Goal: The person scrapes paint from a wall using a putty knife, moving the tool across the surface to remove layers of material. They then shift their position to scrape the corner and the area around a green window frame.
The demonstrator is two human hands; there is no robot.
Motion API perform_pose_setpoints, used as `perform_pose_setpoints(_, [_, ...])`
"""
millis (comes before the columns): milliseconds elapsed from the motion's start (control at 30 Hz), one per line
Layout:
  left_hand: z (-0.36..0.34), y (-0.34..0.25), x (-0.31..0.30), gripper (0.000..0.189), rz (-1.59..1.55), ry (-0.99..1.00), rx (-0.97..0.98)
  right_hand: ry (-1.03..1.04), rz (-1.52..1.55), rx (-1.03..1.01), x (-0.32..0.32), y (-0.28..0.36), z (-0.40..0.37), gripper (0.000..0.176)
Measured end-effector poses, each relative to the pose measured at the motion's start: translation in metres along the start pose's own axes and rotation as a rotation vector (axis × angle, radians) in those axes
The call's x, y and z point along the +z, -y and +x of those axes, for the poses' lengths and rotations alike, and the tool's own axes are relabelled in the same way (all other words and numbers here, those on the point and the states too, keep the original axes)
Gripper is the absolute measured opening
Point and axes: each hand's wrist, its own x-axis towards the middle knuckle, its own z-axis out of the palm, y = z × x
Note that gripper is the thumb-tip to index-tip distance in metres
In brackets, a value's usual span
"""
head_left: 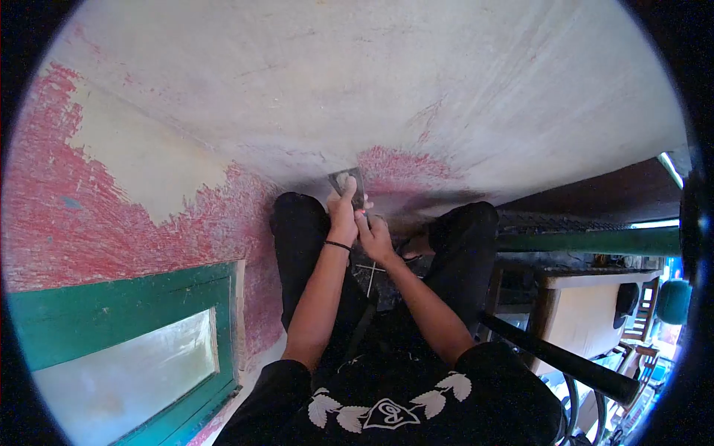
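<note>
A scraper with a dark, flat, wide blade is held against the wall, low down between my knees. My left hand wears a black band at the wrist and presses its fingers along the blade. Just below and to the right, my right hand is closed around what looks like the scraper's handle, mostly hidden by the fingers. Right of the blade lies a patch of rough red paint; pale, smooth surface spreads above it.
On the left, more scratched red paint borders a green-framed window. My bent knees flank my hands. At right are a green rail, a black bar, a wooden table and chairs.
</note>
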Motion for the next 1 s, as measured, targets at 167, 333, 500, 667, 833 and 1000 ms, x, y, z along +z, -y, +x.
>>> perform_pose_setpoints(167, [-0.004,-0.010,0.002,0.033,-0.003,0.045,0.053,-0.056,0.021,-0.096,0.002,-0.004,-0.001,0.045])
perform_pose_setpoints(333, [-0.004,-0.009,0.005,0.032,-0.030,0.007,0.022,0.031,-0.007,0.046,0.002,-0.007,0.004,0.045])
perform_pose_setpoints(500, [-0.006,-0.016,0.006,0.030,-0.075,0.053,0.035,-0.047,0.034,-0.101,0.006,-0.014,0.003,0.047])
perform_pose_setpoints(667, [-0.007,-0.022,0.018,0.031,-0.084,0.036,0.062,-0.166,-0.021,-0.291,0.008,-0.013,0.015,0.046])
perform_pose_setpoints(833, [0.001,-0.008,0.011,0.032,-0.132,0.117,0.054,-0.006,-0.085,-0.074,-0.013,-0.013,0.019,0.049])
perform_pose_setpoints(1000, [0.025,0.077,-0.027,0.050,0.260,0.033,-0.254,-0.116,0.078,0.157,0.008,-0.098,-0.004,0.049])
